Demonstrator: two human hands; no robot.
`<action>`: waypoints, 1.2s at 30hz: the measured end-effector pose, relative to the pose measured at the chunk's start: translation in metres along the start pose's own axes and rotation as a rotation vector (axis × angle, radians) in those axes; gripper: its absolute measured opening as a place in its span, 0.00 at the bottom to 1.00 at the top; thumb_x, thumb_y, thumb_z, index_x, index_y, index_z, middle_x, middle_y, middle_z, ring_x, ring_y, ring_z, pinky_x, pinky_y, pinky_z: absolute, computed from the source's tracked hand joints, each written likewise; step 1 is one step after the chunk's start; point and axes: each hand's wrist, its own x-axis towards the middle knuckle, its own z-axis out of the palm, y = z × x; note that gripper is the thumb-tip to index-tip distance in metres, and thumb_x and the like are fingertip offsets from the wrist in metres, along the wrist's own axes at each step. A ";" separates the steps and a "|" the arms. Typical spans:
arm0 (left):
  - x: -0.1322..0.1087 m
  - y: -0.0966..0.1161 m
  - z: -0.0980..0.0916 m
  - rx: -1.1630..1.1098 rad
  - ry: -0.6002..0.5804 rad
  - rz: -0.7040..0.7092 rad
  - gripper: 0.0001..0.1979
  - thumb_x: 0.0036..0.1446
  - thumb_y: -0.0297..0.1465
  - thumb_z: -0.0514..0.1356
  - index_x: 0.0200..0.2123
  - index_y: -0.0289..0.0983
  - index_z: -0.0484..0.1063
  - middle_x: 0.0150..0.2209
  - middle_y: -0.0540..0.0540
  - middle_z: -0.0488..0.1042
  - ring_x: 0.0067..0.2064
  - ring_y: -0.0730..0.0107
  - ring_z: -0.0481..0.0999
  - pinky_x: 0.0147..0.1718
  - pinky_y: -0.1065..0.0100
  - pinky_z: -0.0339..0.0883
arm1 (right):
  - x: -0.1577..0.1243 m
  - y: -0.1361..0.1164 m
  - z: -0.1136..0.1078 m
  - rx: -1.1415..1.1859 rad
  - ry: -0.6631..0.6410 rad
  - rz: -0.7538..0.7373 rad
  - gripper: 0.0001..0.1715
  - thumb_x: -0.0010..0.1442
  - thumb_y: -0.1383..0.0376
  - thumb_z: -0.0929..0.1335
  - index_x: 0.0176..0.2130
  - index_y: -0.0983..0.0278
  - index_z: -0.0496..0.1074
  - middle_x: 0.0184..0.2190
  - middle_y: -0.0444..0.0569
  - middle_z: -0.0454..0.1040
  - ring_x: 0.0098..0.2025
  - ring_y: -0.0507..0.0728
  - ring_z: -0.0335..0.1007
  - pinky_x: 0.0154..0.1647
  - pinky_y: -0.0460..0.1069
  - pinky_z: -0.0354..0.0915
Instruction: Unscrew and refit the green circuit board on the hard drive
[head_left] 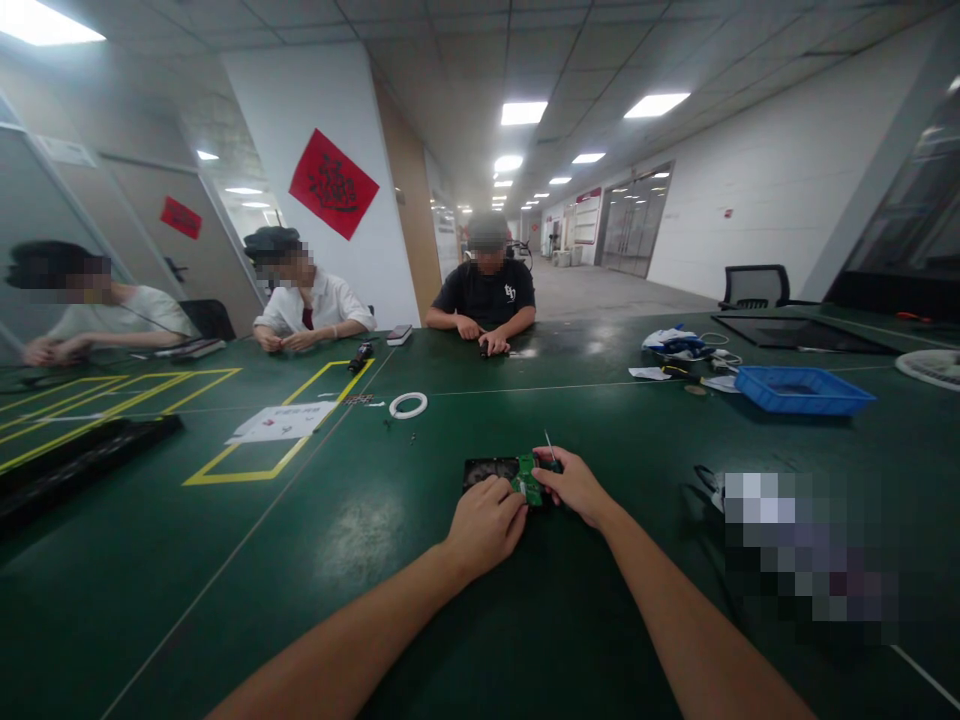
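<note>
A hard drive (487, 467) lies on the green table in front of me, its black casing to the left and its green circuit board (531, 484) to the right. My left hand (487, 520) rests over its near edge, fingers curled down onto the drive and the board. At the board's right end, my right hand (571, 484) grips a small screwdriver (556, 464) whose thin metal shaft points up and away. The fingers of this hand are close against the board's edge. My left hand hides part of the drive.
A blue tray (802, 390) stands at the right, beside gloves and tools (679, 350). A white ring (408, 405), a paper sheet (281, 422) and yellow tape outlines (225, 478) lie to the left. Across the table sits a person in black (487, 290); two others sit further left.
</note>
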 end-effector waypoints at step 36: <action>-0.007 0.005 -0.001 0.013 -0.078 -0.053 0.13 0.68 0.35 0.50 0.41 0.40 0.75 0.32 0.46 0.80 0.31 0.64 0.78 0.31 0.66 0.67 | 0.004 0.006 0.002 -0.154 0.009 0.043 0.26 0.61 0.66 0.71 0.58 0.68 0.69 0.37 0.51 0.78 0.18 0.45 0.63 0.17 0.43 0.62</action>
